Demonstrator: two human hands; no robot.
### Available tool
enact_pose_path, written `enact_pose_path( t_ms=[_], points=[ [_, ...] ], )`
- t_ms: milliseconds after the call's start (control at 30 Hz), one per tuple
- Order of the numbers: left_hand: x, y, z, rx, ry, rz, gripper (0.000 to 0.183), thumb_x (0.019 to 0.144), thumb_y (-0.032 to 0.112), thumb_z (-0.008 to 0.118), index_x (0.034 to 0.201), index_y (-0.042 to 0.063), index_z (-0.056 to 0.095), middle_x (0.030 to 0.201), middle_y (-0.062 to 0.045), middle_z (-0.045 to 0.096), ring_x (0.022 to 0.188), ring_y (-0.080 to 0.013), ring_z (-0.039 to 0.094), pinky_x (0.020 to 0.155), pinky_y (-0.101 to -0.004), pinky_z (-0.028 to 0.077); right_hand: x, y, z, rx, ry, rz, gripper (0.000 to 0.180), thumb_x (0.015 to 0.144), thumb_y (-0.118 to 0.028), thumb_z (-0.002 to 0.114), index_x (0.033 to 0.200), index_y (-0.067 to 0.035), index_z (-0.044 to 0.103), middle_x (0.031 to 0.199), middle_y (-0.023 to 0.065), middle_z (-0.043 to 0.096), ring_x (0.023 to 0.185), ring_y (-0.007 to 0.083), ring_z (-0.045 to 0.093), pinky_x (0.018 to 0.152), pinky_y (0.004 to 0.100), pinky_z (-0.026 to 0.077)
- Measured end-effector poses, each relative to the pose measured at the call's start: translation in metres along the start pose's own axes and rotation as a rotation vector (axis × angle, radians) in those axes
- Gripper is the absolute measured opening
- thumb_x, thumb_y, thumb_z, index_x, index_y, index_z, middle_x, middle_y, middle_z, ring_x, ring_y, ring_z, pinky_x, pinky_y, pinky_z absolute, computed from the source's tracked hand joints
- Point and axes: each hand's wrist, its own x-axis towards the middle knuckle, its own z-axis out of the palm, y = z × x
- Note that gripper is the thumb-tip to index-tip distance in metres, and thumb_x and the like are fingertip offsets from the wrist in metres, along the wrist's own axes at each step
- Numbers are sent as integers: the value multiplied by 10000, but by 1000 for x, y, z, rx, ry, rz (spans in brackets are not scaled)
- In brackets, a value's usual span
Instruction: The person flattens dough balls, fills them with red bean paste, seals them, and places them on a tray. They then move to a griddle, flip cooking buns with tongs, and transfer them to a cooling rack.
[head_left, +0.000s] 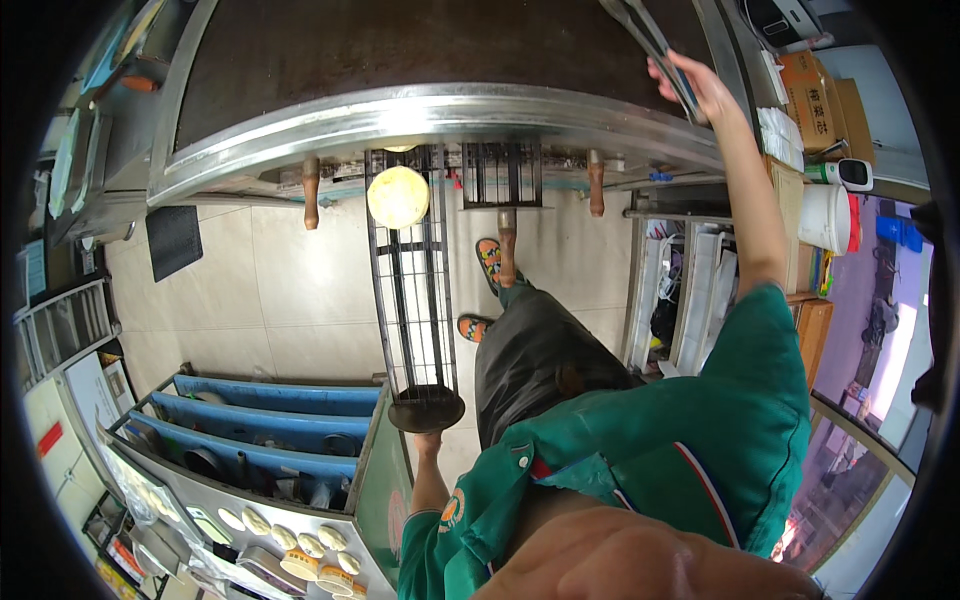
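Note:
A long metal wire rack (412, 300) is pulled out from beneath a griddle with a dark top (420, 45). One round flatbread (397, 197) lies on its far part, and a second is mostly hidden under the griddle's steel rim (420, 112). My left hand (427, 444) is at the near end of the rack, gripping it behind a dark end plate (427, 409) that hides most of the fingers. Over the griddle's right side, my right hand (701, 86) holds metal tongs (660, 52); their tips run out of view at the top.
A shorter wire rack (502, 180) with a wooden handle (508, 247) juts out beside the long one. Behind it stands a cabinet with blue compartments (262, 405); dough pieces (285, 537) lie on its counter. Shelves (675, 292) and a white bucket (823, 217) are at right.

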Motion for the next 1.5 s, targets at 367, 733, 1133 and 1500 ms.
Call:
enact_pose_path(
  t_ms=[367,733,1133,1500],
  points=[
    [24,29,15,162,226,133,407,807,352,733,1101,76,675,1056,-201,687,1053,-378,628,850,-440,501,19,40,161,3,-162,-393,389,975,-216,564,1282,19,526,980,72,660,768,91,606,725,244,525],
    [19,98,24,271,235,-146,280,813,321,742,777,46,703,750,-118,714,748,-271,699,681,-361,518,-86,386,339,89,-302,71,176,1000,-131,517,1033,11,616,853,4,604,661,59,521,618,224,453],
    [30,69,30,369,231,-170,470,793,463,718,779,-7,703,791,-222,683,845,-404,666,694,-445,523,-150,226,175,-150,-641,530,192,944,-160,590,999,21,623,865,102,686,644,141,644,584,275,527],
    [21,80,19,308,190,-72,535,804,433,713,1261,174,609,1206,-151,651,1170,-350,576,950,-421,474,244,-84,193,-90,-294,60,341,982,-264,555,1161,23,597,957,83,689,686,107,645,621,241,560]
  ],
)
